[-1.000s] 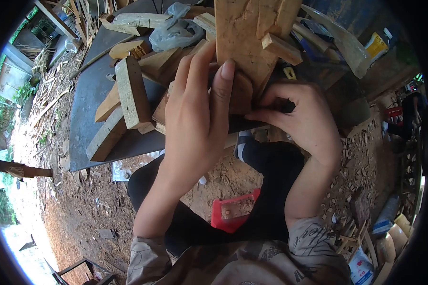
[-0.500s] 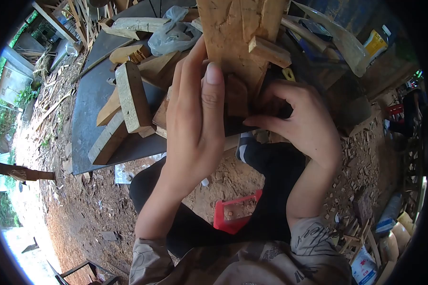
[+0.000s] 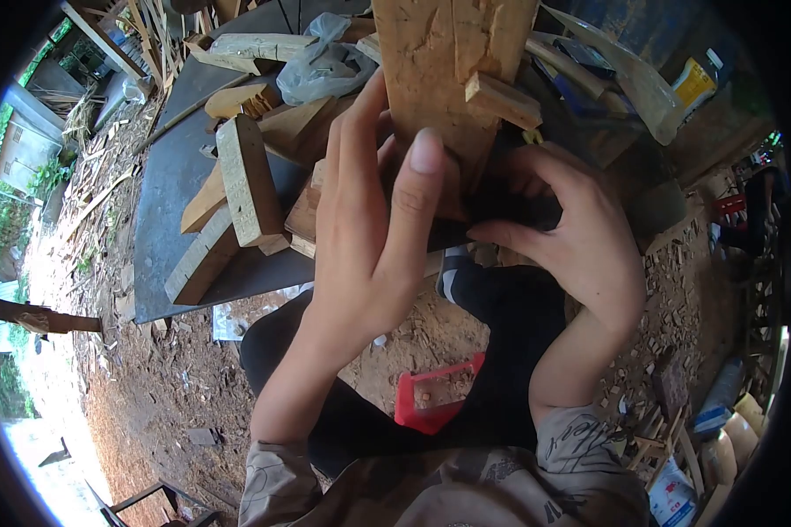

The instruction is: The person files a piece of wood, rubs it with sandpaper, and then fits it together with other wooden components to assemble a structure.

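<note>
My left hand (image 3: pixel 369 224) is open beside the left edge of an upright wooden board (image 3: pixel 444 75), its fingers stretched out and its thumb apart. A small brown wood piece (image 3: pixel 451 191) stands at the foot of the board, partly hidden behind that thumb. On the other side, my right hand (image 3: pixel 584 224) is curved with thumb and fingers apart around a dark gap. Its fingertips are in shadow near the board's lower right edge, and I see nothing held in it. A short wooden peg (image 3: pixel 503 101) sticks out from the board's right side.
Wood blocks (image 3: pixel 248 180) and offcuts lie on the dark tabletop (image 3: pixel 163 206) at left. Behind them is a clear plastic bag (image 3: pixel 325 70). A yellow bottle (image 3: pixel 696 79) stands far right. A red plastic stool (image 3: pixel 422 400) is between my legs, over ground strewn with chips.
Both hands have shifted slightly right. My left thumb has spread farther from its fingers. The board appears slightly farther right, and the small wood piece is more hidden.
</note>
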A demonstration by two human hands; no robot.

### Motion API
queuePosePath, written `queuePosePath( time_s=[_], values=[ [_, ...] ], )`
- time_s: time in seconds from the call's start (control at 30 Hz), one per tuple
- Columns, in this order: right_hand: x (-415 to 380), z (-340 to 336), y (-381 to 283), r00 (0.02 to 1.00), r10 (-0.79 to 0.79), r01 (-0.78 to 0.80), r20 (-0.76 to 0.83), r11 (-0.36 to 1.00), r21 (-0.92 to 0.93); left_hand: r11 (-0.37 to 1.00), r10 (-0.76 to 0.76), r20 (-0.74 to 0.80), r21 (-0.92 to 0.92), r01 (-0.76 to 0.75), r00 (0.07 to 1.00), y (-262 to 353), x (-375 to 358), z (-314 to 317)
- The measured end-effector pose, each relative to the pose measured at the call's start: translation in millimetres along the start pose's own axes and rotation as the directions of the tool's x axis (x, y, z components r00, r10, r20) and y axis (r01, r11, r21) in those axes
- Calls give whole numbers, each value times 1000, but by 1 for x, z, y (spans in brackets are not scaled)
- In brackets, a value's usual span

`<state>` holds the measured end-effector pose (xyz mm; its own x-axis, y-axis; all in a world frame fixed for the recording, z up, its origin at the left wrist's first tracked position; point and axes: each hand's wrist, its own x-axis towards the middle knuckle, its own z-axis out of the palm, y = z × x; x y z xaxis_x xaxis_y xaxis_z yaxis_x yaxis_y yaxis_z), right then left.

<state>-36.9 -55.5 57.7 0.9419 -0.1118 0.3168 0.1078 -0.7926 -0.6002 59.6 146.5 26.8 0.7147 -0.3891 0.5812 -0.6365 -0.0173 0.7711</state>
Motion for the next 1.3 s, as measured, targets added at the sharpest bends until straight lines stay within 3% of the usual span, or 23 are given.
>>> queuePosePath(
  time_s=[0.13, 0.2, 0.47, 0.73, 0.87, 1.3],
  values=[
    [-2, 1, 1, 996, -87, 86, -5, 989, -118, 998, -56, 30, -34, 57, 998, 5, -2, 6],
    [-4, 5, 1, 998, -67, 67, 0, 987, -147, 999, 20, 41, 37, -22, 999, 2, -3, 10],
    [-2, 8, -5, 999, -43, 50, 32, 970, -238, 988, 60, 6, 140, -60, 998, -4, -3, 19],
    [-1, 12, -12, 998, -62, 61, 4, 965, -254, 988, -33, 30, 150, 28, 999, 7, -5, 16],
    [1, 12, -12, 999, -41, 39, -2, 974, -224, 971, 34, 14, 237, -36, 999, 3, -4, 17],
    [5, 10, -13, 1000, -16, 12, -16, 973, -231, 970, 11, 16, 243, -14, 1000, 3, -5, 19]
  ],
)
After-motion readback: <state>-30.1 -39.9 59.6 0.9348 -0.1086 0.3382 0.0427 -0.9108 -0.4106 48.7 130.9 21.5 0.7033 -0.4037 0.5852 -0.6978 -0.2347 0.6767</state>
